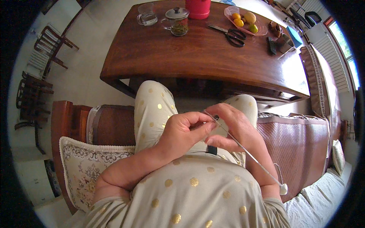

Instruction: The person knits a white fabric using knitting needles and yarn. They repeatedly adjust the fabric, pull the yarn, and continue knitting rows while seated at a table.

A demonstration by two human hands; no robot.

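My left hand [185, 131] is over my lap, thumb and forefinger pinched on a thin, light, straight rod or taut cord [251, 155]. My right hand [239, 126] arches close beside it, thumb apart from the fingers, its forefinger near the upper end of the cord or rod. Whether it grips anything is hidden. From the fingers the thin length runs across my right forearm to a small white ball [283, 189], seemingly of yarn, with a loose strand looping above it. A small dark thing between the fingertips is unclear. Below the hands lies a black strip [211, 150].
A wooden table [171, 57] ahead bears black-handled scissors [235, 37], a lidded glass teapot [177, 24], a glass mug [147, 18], a red container [198, 8], a fruit dish [263, 28] and a metal cup [285, 43]. A patterned cushion [85, 171] lies at my left.
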